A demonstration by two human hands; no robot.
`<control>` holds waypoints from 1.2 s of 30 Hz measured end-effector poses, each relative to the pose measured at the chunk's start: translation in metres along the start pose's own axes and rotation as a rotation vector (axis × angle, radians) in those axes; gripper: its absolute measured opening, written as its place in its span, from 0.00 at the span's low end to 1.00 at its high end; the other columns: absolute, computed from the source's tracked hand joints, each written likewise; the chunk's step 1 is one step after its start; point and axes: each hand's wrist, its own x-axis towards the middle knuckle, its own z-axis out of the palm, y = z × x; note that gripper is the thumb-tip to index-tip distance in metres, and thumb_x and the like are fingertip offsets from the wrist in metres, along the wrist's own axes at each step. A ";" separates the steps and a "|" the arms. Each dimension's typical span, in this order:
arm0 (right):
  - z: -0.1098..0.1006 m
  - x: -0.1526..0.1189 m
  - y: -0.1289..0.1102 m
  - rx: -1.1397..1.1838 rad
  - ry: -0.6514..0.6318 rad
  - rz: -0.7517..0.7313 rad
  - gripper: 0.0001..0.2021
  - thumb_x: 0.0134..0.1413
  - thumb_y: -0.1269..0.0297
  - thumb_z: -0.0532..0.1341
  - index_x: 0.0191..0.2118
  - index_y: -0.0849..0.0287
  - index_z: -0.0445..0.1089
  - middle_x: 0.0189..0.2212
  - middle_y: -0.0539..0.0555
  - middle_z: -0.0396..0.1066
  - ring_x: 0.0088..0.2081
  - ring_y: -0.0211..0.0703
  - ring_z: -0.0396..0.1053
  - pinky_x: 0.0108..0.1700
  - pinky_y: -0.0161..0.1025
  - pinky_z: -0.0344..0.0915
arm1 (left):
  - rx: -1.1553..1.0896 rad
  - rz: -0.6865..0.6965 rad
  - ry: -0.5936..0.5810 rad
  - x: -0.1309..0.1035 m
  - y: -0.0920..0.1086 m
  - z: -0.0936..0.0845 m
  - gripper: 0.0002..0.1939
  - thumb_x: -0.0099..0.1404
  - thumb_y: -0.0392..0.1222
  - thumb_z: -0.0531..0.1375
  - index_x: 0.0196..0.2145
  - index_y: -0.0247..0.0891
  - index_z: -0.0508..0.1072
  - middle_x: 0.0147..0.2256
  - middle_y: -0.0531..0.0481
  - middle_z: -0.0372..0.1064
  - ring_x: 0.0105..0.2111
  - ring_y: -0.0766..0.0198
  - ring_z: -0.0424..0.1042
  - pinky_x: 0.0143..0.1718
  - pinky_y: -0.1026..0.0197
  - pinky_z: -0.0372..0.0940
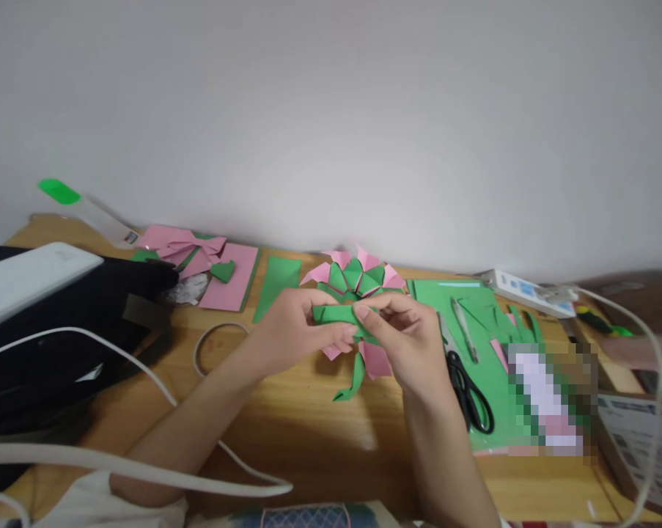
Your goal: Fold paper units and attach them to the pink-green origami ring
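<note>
A folded green paper strip [335, 314] is held level between my two hands above the wooden table. My left hand [300, 326] pinches its left end, thumb in front and fingers behind. At the other end, my right hand [399, 323] presses it with the thumb. Just behind lies a folded paper flower [358, 275] with pink tips and green inner parts, its near side partly hidden by my hands. A pink paper piece [374, 360] and a curled green paper piece [352, 381] show below the hands.
Black-handled scissors [471, 392] and a cutter-like tool [465, 330] lie on green paper sheets [435, 293] at right. Behind stands a power strip [528, 292]. Pink paper [234, 282] and a black bag [127, 315] are at left. A white cable [144, 469] crosses the foreground.
</note>
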 end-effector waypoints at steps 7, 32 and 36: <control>0.002 0.001 0.002 0.055 -0.020 0.009 0.04 0.48 0.63 0.68 0.26 0.56 0.76 0.21 0.48 0.73 0.24 0.34 0.66 0.27 0.32 0.63 | -0.071 -0.031 -0.006 0.001 0.000 0.001 0.08 0.55 0.41 0.65 0.23 0.34 0.73 0.22 0.50 0.76 0.23 0.63 0.76 0.26 0.63 0.72; -0.002 0.005 0.002 0.157 -0.220 0.147 0.11 0.43 0.64 0.71 0.30 0.57 0.69 0.19 0.45 0.71 0.20 0.32 0.68 0.23 0.30 0.68 | 0.091 0.183 0.110 0.006 -0.003 -0.006 0.12 0.62 0.44 0.59 0.24 0.35 0.74 0.22 0.52 0.73 0.23 0.66 0.73 0.25 0.66 0.68; -0.002 0.006 0.004 0.196 -0.193 0.169 0.11 0.44 0.62 0.71 0.30 0.57 0.69 0.21 0.47 0.73 0.23 0.35 0.71 0.24 0.31 0.69 | -0.105 0.144 0.040 0.008 -0.003 -0.005 0.05 0.57 0.39 0.63 0.30 0.34 0.74 0.25 0.52 0.76 0.25 0.66 0.75 0.29 0.65 0.71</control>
